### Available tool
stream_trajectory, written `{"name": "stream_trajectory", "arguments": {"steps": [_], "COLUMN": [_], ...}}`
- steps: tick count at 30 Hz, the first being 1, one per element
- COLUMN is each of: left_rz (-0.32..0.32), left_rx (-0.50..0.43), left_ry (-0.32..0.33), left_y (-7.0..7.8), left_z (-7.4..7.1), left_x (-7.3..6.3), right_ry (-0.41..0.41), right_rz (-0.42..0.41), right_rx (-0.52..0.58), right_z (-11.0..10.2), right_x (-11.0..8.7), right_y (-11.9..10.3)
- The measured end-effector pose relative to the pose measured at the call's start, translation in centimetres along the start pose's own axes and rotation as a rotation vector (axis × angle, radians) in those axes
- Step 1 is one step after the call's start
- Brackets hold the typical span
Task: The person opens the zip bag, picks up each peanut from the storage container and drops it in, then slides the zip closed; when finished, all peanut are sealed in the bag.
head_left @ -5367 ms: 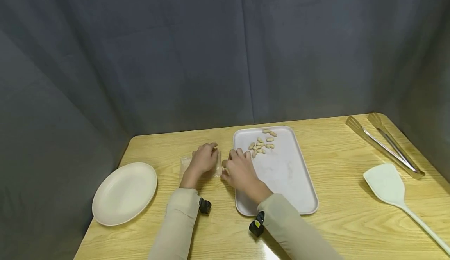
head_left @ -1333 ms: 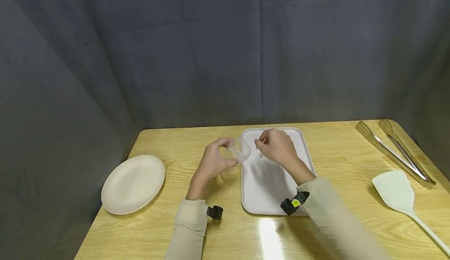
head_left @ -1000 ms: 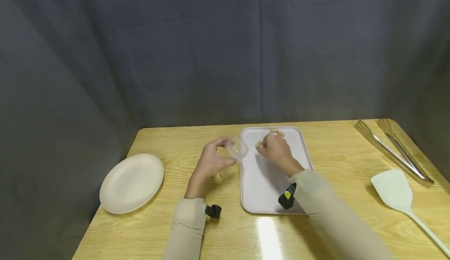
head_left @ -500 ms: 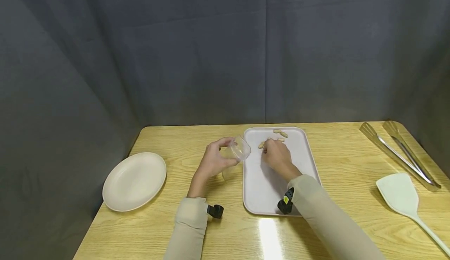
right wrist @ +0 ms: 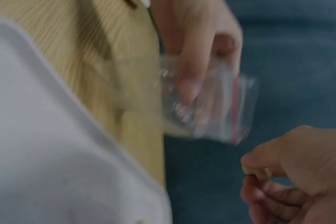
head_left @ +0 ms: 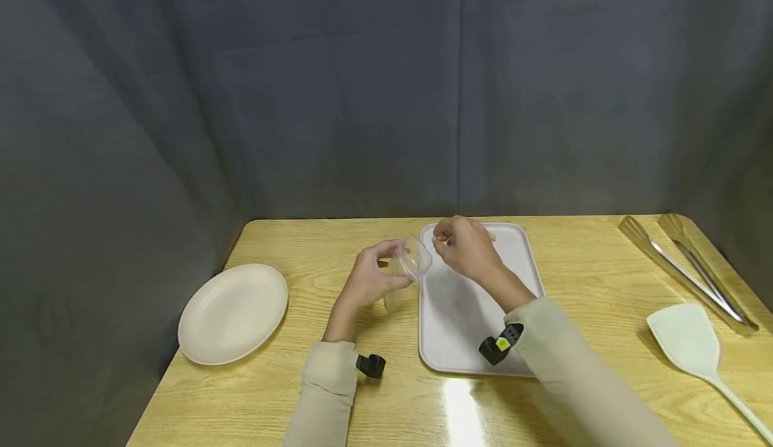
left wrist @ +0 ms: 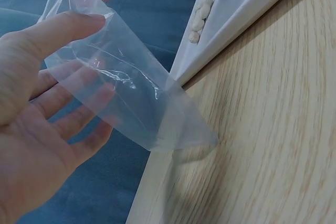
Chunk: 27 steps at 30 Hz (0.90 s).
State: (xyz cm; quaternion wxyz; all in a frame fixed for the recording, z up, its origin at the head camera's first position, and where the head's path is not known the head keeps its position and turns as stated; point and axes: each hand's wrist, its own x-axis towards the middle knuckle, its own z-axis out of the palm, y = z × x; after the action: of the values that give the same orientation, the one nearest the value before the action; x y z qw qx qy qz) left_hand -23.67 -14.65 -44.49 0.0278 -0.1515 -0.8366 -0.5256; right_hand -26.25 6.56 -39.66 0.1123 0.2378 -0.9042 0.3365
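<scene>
My left hand (head_left: 367,276) holds a clear zip-top plastic bag (left wrist: 131,93), thumb on one side and fingers on the other. Its mouth, edged with a red strip, is spread and faces the tray. Through the clear film in the left wrist view, no peanuts show inside. My right hand (head_left: 468,249) pinches a peanut (right wrist: 258,172) between thumb and fingers, over the tray's left side and close to the bag's mouth. Several unshelled peanuts (left wrist: 202,17) lie on the pale tray (head_left: 459,346); in the head view my right hand hides most of them.
A round cream plate (head_left: 233,314) stands at the table's left. To the right lie metal tongs (head_left: 694,276) and a pale green turner (head_left: 688,339). A dark curtain (head_left: 338,98) hangs behind the wooden table (head_left: 241,407).
Earlier the bag lay on the table under both hands; now my left hand holds it up, spread. In the last half second my right hand picked a peanut from the tray and moved left toward the bag.
</scene>
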Motion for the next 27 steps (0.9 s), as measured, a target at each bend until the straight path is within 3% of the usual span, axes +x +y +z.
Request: {"name": "stream_trajectory", "arguments": {"steps": [8, 27], "left_rz": [-0.002, 0.002], "left_rx": [-0.005, 0.024], "left_ry": [-0.027, -0.029], "left_y": [0.2, 0.2], "left_z": [-0.1, -0.4], "left_x": [0.0, -0.2], "right_ry": [-0.062, -0.063], "right_rz": [-0.156, -0.17], "right_rx": [0.012, 0.026], "right_z": [0.0, 0.3], "right_x": [-0.1, -0.1], "right_y": [-2.7, -3.4]}}
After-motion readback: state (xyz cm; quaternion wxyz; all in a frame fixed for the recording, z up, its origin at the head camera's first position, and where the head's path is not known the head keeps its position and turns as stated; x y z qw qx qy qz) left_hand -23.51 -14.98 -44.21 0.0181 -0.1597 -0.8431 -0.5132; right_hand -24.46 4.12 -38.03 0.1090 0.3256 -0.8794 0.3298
